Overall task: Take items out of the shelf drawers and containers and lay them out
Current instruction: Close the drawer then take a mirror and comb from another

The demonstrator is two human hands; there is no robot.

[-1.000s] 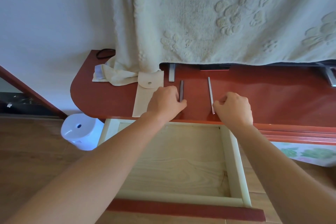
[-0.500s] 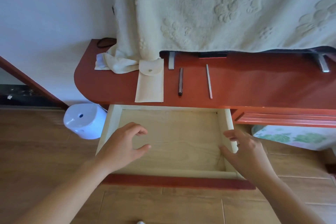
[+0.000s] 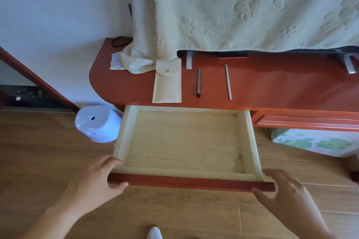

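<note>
Centres on the drawer (image 3: 247,141), pulled well out from under the desk's (image 3: 281,87) front edge and showing only bare wood inside. Runs its red front left to right, crosswise to both forearms, with the slide direction straight away from the body toward the desk. Meets the left hand (image 3: 97,182) at the front's left end: fingers (image 3: 110,162) laid nearly straight behind the corner, thumb across the outer face, so a loose pinch on the drawer rather than a hard grip. Meets the right hand (image 3: 285,194) at the right end: fingers (image 3: 279,174) spread and relaxed, holding nothing, just past the corner, thumb tip near or against the lower edge, contact hard to tell. Puts both about equally near, one per end, with the left already on. Suggests, as a judgement, a push to close: even pressure at both ends along the short axis, to keep so wide a front from skewing and jamming. Further out, on the desk near its front edge and above the drawer, shows a pouch (image 3: 167,85), a dark rod (image 3: 199,81) and a pale rod (image 3: 228,82) laid side by side, apart, long axes pointing front to back.
</note>
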